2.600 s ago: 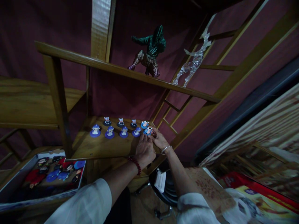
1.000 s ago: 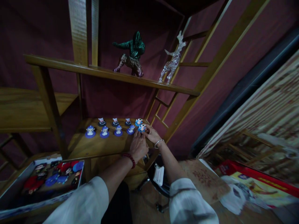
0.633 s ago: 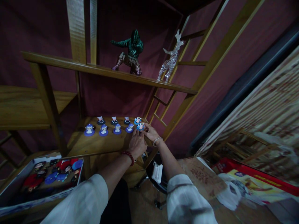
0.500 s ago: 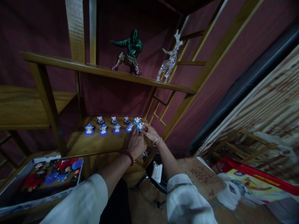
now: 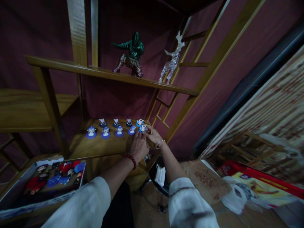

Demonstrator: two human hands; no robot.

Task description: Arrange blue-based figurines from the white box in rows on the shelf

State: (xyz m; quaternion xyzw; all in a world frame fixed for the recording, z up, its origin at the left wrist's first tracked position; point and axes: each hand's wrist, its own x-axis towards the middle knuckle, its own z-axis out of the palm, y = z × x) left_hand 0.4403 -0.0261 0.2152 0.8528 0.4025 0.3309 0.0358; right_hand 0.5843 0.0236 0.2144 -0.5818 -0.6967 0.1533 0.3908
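Both hands meet at a small blue-and-white figurine [image 5: 142,128] at the right end of the front row on the wooden shelf [image 5: 99,148]. My right hand [image 5: 153,135] grips its right side with bent fingers. From below, my left hand [image 5: 139,146] has its fingers closed at the figurine's base; its fingertips are partly hidden. Just behind stands another blue-and-white figurine [image 5: 140,122]. To the left run several purple-based figurines [image 5: 119,131], with dark-based figurines [image 5: 116,122] in a row behind them.
Above the hands, an upper shelf [image 5: 106,73] carries a green crouching statue [image 5: 135,52] and a clear deer figure [image 5: 171,63]. An open box [image 5: 82,180] of figurines lies at lower left. A black stool [image 5: 163,186] with a white object stands below.
The view has shifted very slightly. Both hands stay at the same figurine, with hardly any visible movement.
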